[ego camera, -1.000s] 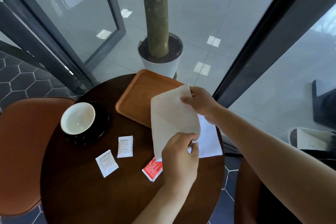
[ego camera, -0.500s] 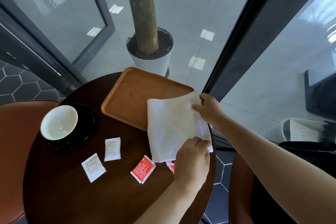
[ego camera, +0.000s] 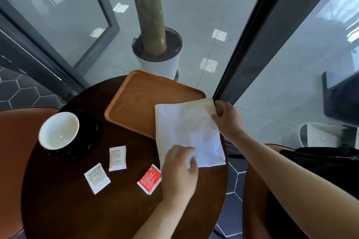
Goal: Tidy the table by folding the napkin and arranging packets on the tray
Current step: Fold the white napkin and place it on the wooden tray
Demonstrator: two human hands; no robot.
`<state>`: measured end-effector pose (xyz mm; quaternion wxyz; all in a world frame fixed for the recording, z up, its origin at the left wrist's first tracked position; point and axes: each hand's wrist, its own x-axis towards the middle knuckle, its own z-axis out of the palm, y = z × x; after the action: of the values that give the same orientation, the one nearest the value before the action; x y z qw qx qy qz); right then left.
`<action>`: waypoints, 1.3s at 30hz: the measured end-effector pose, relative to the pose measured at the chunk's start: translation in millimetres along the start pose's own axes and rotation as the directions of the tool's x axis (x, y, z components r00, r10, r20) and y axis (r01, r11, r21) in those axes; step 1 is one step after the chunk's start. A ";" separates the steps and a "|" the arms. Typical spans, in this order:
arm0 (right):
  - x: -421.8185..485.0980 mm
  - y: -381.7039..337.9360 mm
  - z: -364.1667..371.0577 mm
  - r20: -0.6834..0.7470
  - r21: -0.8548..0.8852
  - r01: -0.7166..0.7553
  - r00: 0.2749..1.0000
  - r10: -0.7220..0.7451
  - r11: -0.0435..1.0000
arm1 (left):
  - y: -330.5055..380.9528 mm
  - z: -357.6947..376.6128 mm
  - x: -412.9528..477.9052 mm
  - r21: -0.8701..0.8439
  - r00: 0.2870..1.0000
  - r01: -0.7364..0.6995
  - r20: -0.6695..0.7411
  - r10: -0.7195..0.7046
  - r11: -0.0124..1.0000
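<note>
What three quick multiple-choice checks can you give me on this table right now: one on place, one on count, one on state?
1. Where does the napkin lie?
A. Wholly inside the tray
B. Wholly on the table
C. Across the tray's near right corner and the table

2. How many white packets are on the table?
A. One
B. Two
C. Four

3. What state is the tray in?
A. Holds every packet
B. Holds one packet
C. Holds no packet yet

Answers:
1 C: one part of the napkin overlaps the tray's corner and the rest covers the table.
2 B: two white ones lie left of the red packet.
3 C: every visible packet lies on the table.
</note>
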<state>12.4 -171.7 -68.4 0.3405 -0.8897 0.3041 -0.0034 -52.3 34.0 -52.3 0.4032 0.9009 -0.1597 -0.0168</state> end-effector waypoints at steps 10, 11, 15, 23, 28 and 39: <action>-54.8 28.1 -1.3 0.078 -0.066 -0.138 0.987 0.143 0.988 | -41.3 -29.9 21.0 -0.029 0.856 0.517 0.029 -0.517 0.855; -59.5 29.3 0.2 0.087 -0.092 -0.149 0.984 0.157 0.985 | -40.1 -30.6 23.3 -0.030 0.843 0.537 0.031 -0.536 0.843; -72.7 32.3 5.3 0.089 -0.169 -0.136 0.984 0.153 0.976 | -42.1 -32.1 29.3 -0.032 0.792 0.609 0.081 -0.605 0.792; -78.1 36.5 1.7 0.136 -0.191 -0.121 0.980 0.148 0.974 | -43.6 -40.3 37.5 -0.199 0.711 0.701 0.252 -0.656 0.685; -86.7 38.6 5.7 0.089 -0.150 -0.120 0.987 0.134 0.981 | -40.2 -43.5 31.0 -0.325 0.631 0.773 0.304 -0.714 0.545; -116.6 39.4 7.8 0.055 -0.147 0.128 0.991 -0.122 0.981 | -38.1 -55.5 16.0 -0.536 0.713 0.676 0.303 -0.633 0.506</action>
<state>-102.2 -126.6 -74.9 0.2786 -0.9300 0.2391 0.0185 -17.9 92.9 -41.2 0.6293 0.7104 0.1933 -0.2489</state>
